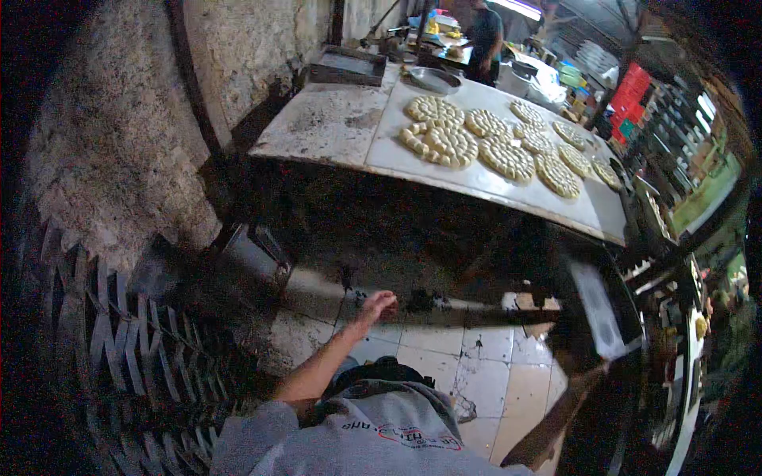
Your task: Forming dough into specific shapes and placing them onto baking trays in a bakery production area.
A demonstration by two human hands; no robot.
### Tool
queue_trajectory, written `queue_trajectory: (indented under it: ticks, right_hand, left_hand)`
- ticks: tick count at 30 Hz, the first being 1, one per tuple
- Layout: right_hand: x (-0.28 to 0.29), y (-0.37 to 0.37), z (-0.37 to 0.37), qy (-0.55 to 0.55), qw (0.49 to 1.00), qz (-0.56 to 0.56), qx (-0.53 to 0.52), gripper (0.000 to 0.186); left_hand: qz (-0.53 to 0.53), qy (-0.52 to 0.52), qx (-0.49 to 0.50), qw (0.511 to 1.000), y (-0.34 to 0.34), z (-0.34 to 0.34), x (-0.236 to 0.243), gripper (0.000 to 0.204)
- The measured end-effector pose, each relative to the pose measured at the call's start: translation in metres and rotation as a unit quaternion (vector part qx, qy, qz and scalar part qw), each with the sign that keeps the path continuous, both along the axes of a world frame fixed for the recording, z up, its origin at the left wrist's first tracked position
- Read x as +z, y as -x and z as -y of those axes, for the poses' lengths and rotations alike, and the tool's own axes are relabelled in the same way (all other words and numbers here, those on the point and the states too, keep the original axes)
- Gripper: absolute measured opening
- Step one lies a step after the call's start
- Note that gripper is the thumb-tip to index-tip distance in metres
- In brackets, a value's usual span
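Observation:
My left hand (376, 306) hangs in front of me above the tiled floor, its fingers loosely bent and apart, with nothing seen in it. At the right, my right hand (597, 373) is in shadow, closed at the near end of a long metal tray (591, 305). The tray is tilted and smeared by motion; my fingers on it show poorly. Beyond both hands stands a table with a white top (444, 176). Several coiled rounds of pale dough pieces (508, 159) lie on it, apart from my hands.
A dark rectangular tray (348, 67) and a round metal pan (432, 79) sit at the table's far left. Another person (486, 40) stands behind it. Metal racking (135, 341) lines the left, beside a rough wall (119, 143). Red crates (631, 94) are stacked at the far right.

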State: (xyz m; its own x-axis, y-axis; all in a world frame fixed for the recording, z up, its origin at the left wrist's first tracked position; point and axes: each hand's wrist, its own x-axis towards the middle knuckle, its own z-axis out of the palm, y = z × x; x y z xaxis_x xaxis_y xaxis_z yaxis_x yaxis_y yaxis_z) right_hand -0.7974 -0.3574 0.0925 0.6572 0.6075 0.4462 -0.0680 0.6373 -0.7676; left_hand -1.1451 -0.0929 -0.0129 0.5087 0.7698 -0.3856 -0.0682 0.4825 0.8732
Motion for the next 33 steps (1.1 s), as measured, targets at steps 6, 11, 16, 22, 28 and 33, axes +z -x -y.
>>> queue_trajectory:
  ticks: [6, 11, 16, 22, 28, 33]
  right_hand:
    - [-0.046, -0.005, -0.198, 0.197, 0.968, 0.059, -0.143, 0.026]
    - [-0.040, 0.116, -0.366, 0.288, 0.934, -0.086, 0.193, 0.035]
    - [-0.121, 0.144, -0.526, 0.260, 0.914, 0.007, 0.311, 0.063]
    - [-0.115, 0.125, -0.663, 0.363, 0.838, -0.060, 0.402, 0.048]
    - [-0.013, 0.127, -0.726, 0.316, 0.923, 0.160, 0.149, 0.040]
    - [-0.051, 0.084, -0.659, 0.389, 0.916, 0.051, 0.081, 0.031]
  left_hand:
    - [-0.005, -0.024, 0.056, 0.998, -0.004, -0.093, 0.068, 0.065]
    - [0.120, 0.083, 0.291, 0.945, 0.023, -0.166, -0.014, 0.082]
    - [0.066, -0.060, 0.285, 0.954, 0.088, -0.261, -0.042, 0.086]
    - [0.205, 0.043, 0.244, 0.947, 0.056, -0.394, 0.025, 0.077]
    - [0.067, -0.066, 0.305, 0.948, 0.047, -0.533, -0.004, 0.071]
    - [0.276, 0.018, 0.320, 0.906, -0.021, -0.658, 0.014, 0.074]
